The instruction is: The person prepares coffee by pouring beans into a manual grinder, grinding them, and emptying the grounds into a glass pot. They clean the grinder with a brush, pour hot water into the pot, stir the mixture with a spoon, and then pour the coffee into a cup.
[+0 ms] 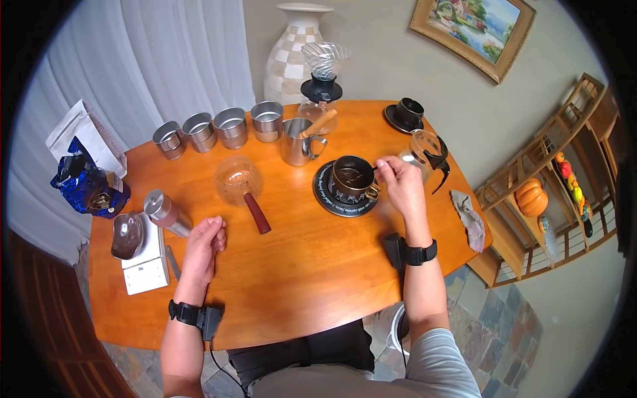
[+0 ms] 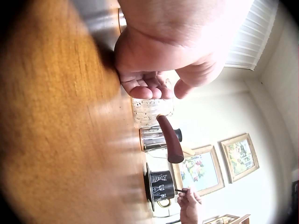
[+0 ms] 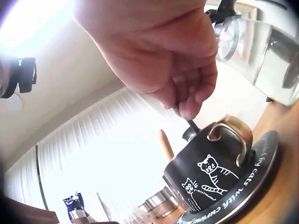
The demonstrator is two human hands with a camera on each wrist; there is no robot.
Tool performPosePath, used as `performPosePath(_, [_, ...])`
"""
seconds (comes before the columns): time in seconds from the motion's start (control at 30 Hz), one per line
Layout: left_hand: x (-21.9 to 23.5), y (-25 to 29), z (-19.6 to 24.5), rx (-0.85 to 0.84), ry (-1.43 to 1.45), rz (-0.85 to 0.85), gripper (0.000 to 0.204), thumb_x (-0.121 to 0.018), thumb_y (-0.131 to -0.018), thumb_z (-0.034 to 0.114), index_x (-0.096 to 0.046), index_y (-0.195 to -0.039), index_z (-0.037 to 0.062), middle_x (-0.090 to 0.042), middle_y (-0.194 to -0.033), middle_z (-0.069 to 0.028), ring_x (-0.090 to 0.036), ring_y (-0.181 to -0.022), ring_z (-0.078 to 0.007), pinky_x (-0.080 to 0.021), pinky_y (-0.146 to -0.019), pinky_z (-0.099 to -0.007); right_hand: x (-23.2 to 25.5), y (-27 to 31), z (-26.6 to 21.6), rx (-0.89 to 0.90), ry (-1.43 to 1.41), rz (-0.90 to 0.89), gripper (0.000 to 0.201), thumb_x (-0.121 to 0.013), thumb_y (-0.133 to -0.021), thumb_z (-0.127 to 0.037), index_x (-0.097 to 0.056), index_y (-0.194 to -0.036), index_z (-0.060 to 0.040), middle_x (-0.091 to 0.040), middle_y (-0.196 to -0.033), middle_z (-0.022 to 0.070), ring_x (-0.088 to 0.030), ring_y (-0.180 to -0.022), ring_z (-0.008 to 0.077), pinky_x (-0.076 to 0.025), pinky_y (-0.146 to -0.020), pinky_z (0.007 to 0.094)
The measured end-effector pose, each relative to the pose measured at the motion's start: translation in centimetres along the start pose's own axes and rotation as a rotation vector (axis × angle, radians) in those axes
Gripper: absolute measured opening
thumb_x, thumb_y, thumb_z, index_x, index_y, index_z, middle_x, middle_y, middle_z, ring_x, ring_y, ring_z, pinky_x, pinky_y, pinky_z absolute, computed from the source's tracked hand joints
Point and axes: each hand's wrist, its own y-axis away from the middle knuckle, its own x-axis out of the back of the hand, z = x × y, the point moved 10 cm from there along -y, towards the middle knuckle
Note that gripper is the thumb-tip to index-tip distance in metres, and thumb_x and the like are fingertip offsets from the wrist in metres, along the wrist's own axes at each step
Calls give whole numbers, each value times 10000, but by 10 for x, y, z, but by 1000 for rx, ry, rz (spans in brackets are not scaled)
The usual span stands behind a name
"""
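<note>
My right hand pinches the thin dark handle of what looks like a spoon; its lower end is inside the cup. The black cup has white cat drawings and a gold handle, and holds dark liquid. It stands upright on a black saucer with white lettering. My left hand rests at the table with fingers loosely bent and nothing in them. Beyond it sits a speckled glass pot with a red-brown handle. A metal cylinder is close by on the left.
Metal cups line the back, beside a steel pitcher and a glass dripper. At right are a glass carafe, a second black cup and a cloth. A white scale and blue bag lie left.
</note>
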Motion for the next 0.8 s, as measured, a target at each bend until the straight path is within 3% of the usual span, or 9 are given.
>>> performPosePath(0.13, [1, 0, 0, 7, 5, -6, 194, -556, -987, 237, -554, -892, 68, -473, -671, 28, -437, -612, -85, -358, -565, -217, -4, 0, 7, -78, -116, -30, 211, -621, -931, -156, -680, -908, 45, -666, -662, 96, -640, -605, 142, -502, -578, 275])
performPosePath(0.23, [2, -2, -3, 12, 25, -23, 195, -552, -988, 234, -553, -889, 66, -473, -673, 29, -437, -614, -83, -358, -566, -216, -12, 2, 3, -32, -174, -43, 206, -617, -932, -153, -679, -903, 42, -666, -657, 88, -638, -604, 135, -500, -579, 272])
performPosePath(0.5, [0, 0, 0, 6, -1, -16, 205, -551, -988, 247, -555, -862, 85, -479, -673, 41, -433, -614, -66, -349, -571, -207, -2, 0, 8, -76, -21, -19, 197, -617, -934, -154, -685, -922, 30, -671, -696, 91, -633, -620, 130, -504, -593, 277])
performPosePath(0.57, [0, 0, 0, 2, -2, -23, 210, -559, -984, 265, -565, -868, 91, -483, -671, 45, -432, -617, -62, -343, -577, -207, -17, 1, 12, -81, -276, -91, 206, -604, -942, -157, -683, -914, 32, -658, -668, 80, -624, -616, 123, -504, -598, 280])
performPosePath(0.7, [-1, 1, 1, 3, -8, -17, 209, -564, -981, 266, -566, -863, 94, -484, -671, 47, -433, -616, -60, -344, -576, -206, -13, 1, 6, -69, -232, -85, 217, -593, -953, -158, -678, -920, 39, -663, -682, 65, -623, -630, 107, -508, -606, 267])
performPosePath(0.8, [0, 0, 0, 4, -11, -18, 210, -564, -981, 267, -567, -860, 96, -483, -668, 47, -433, -614, -60, -346, -576, -204, -4, -1, 6, -80, -21, -73, 222, -588, -961, -153, -673, -944, 51, -675, -728, 61, -621, -640, 97, -515, -617, 242])
